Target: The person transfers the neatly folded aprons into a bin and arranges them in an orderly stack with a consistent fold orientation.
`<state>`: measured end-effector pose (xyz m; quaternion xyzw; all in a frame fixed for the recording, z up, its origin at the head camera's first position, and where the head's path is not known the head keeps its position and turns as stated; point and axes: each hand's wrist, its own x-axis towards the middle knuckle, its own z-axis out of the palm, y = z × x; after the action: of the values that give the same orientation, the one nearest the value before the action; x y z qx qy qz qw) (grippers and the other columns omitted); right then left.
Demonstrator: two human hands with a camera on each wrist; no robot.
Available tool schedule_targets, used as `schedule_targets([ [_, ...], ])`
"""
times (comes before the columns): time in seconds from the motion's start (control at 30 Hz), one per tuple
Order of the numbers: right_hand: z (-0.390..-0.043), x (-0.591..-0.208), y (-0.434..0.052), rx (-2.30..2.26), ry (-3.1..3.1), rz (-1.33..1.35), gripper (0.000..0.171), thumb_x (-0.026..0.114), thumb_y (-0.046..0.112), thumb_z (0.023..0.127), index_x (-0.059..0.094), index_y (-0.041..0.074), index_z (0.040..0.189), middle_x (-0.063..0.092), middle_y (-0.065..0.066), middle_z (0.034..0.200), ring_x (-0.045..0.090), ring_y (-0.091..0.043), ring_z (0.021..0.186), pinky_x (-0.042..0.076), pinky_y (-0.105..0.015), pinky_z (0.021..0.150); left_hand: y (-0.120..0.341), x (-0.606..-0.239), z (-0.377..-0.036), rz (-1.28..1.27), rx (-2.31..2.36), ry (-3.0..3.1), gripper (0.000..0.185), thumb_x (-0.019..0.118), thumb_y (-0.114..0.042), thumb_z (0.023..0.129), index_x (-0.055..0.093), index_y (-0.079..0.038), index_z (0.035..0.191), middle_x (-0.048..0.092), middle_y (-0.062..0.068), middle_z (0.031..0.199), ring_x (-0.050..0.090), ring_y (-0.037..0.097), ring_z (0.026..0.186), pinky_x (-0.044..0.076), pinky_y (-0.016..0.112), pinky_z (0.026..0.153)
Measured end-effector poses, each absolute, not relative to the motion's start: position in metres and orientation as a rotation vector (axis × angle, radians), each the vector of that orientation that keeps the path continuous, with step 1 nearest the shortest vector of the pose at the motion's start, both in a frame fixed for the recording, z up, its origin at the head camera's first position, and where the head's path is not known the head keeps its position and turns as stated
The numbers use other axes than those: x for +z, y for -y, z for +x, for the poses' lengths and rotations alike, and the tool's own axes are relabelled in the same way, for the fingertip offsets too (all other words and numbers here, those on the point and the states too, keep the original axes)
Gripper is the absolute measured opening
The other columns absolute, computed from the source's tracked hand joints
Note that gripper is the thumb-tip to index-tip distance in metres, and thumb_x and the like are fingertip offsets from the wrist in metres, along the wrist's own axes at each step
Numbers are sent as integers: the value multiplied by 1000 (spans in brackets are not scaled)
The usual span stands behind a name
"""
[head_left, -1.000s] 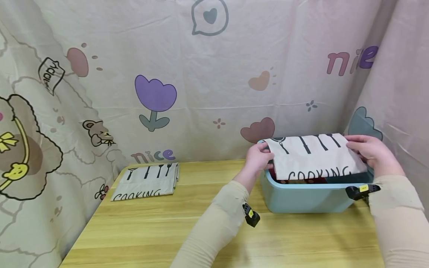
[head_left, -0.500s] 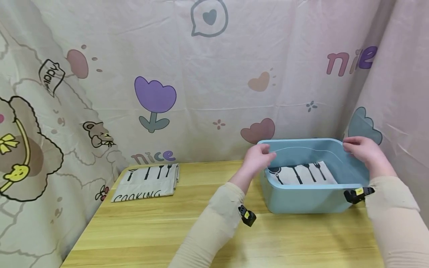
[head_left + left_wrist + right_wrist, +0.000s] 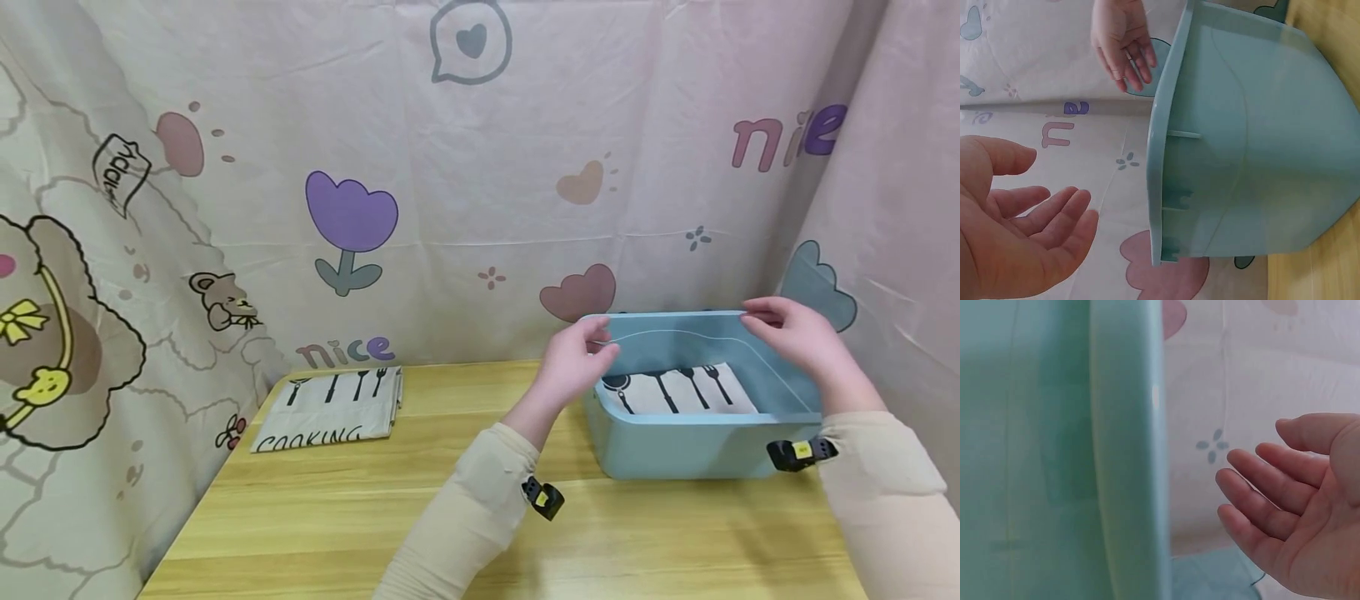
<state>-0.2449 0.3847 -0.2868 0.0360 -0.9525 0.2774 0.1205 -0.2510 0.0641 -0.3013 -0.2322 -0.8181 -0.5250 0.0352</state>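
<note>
While the bin [image 3: 697, 450] wall hides much of the folded cloth [image 3: 678, 390], both hands [image 3: 573, 360] [image 3: 795, 337] hover empty, fingers relaxed.

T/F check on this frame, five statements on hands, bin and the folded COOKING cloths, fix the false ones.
1. Both hands are open and hold nothing. True: left hand and right hand hover by the blue bin, fingers relaxed.
2. A folded cloth lies inside the bin. True: the cloth in the bin shows its utensil print.
3. The bin is empty. False: it holds that cloth.
4. The second folded cloth sits on the bin's rim. False: the cloth on the table lies far to the left, apart from the bin.
5. The right hand grips the cloth. False: it is above the far rim, touching no cloth.
</note>
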Motion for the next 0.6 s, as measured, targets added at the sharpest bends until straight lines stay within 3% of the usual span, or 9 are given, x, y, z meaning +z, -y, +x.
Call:
schedule_targets([
  [0.6, -228, -286, -342, 653, 2700, 277, 43, 57, 19, 101, 49, -4, 136, 59, -31, 121, 52, -49, 113, 41, -67, 90, -47, -312, -241, -783, -1072, 2574, 49, 63, -24, 96, 54, -11, 143, 66, 3, 126, 61, 17, 114, 48, 31, 96],
])
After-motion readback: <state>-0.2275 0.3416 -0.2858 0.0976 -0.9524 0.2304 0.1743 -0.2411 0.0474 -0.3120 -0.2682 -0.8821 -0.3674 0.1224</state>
